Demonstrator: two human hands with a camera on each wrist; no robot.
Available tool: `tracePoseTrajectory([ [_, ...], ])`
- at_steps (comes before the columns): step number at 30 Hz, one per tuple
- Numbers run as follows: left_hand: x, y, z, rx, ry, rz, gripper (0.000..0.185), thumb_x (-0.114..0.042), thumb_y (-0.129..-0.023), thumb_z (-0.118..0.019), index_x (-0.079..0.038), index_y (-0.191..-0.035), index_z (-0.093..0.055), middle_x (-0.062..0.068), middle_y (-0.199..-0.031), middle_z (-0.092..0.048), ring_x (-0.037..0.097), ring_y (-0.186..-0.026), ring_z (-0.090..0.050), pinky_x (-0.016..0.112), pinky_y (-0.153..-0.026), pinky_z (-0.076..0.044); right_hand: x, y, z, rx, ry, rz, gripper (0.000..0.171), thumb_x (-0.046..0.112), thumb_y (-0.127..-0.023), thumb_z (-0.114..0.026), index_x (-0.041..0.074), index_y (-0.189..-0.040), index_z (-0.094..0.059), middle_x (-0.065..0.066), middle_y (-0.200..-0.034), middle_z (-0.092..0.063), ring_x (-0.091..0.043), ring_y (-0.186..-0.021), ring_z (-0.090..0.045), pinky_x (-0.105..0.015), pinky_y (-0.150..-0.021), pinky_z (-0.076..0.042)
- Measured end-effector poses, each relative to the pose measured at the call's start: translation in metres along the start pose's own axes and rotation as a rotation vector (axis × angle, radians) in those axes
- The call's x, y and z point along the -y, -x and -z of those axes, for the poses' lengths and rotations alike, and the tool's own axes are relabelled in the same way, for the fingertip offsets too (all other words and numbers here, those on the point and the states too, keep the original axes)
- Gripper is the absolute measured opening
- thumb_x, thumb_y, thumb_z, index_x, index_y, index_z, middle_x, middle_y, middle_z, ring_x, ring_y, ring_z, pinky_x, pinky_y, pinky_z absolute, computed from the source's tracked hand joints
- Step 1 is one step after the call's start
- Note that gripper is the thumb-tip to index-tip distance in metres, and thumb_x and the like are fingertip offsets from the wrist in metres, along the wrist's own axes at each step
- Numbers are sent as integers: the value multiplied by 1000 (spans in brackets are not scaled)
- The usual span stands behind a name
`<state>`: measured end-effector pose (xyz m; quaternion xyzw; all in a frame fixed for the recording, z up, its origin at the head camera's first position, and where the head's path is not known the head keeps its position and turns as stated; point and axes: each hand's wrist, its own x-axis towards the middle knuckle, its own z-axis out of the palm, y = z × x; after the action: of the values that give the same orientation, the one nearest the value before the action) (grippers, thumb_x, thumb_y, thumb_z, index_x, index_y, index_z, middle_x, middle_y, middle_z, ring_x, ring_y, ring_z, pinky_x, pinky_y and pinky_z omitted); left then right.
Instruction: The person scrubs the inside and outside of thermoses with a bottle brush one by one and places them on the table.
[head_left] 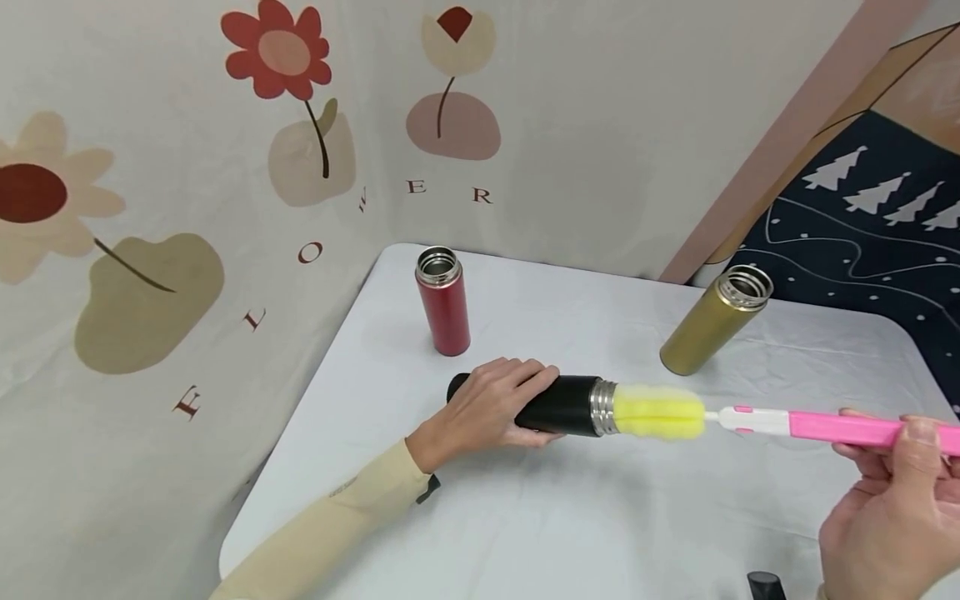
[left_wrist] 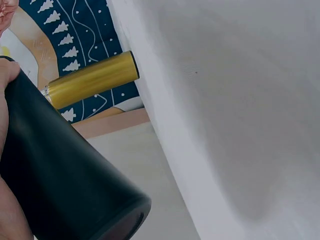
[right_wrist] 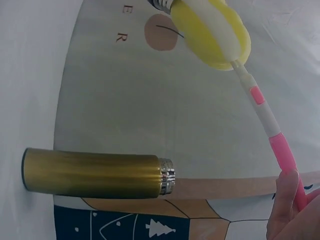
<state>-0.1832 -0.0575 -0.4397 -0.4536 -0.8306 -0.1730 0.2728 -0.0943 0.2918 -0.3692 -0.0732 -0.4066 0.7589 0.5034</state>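
My left hand point(head_left: 491, 408) grips a black bottle point(head_left: 566, 406) on its side over the table, its steel mouth facing right. The left wrist view shows the bottle's dark body point(left_wrist: 65, 165) and its base up close. In my right hand point(head_left: 892, 500) is the pink handle of a bottle brush point(head_left: 843, 426), held between thumb and fingers. The brush's yellow sponge head point(head_left: 660, 412) is at the bottle's mouth, its left end right at the rim. In the right wrist view the sponge point(right_wrist: 212, 35) has yellow and white stripes.
An uncapped red bottle point(head_left: 444, 308) stands at the back left of the white table point(head_left: 525, 533). Back right stands an uncapped gold bottle point(head_left: 708, 325). A small black object point(head_left: 765, 586) shows at the bottom edge near my right hand. Printed cloth point(head_left: 585, 125) hangs behind the table.
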Motion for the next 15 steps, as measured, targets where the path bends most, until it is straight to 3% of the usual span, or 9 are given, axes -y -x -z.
tracePoseTrajectory([
  [7, -3, -4, 1, -27, -62, -39, 62, -53, -87, -86, -9, -127, -68, 1, -110, -68, 18, -86, -63, 31, -76, -53, -2, 10, -4, -5, 68, 5, 26, -1, -99, -78, -10, -120, -67, -25, -94, -60, -32, -79, -78, -28, -68, -61],
  [15, -10, -9, -5, -67, -119, -80, 57, -49, -87, -85, -9, -125, -69, 1, -110, -68, 19, -86, -64, 32, -78, -54, -11, 20, -8, -17, 25, -32, 26, -2, -96, -81, -20, -106, -65, -26, -87, -60, -31, -68, -74, -30, -63, -61],
])
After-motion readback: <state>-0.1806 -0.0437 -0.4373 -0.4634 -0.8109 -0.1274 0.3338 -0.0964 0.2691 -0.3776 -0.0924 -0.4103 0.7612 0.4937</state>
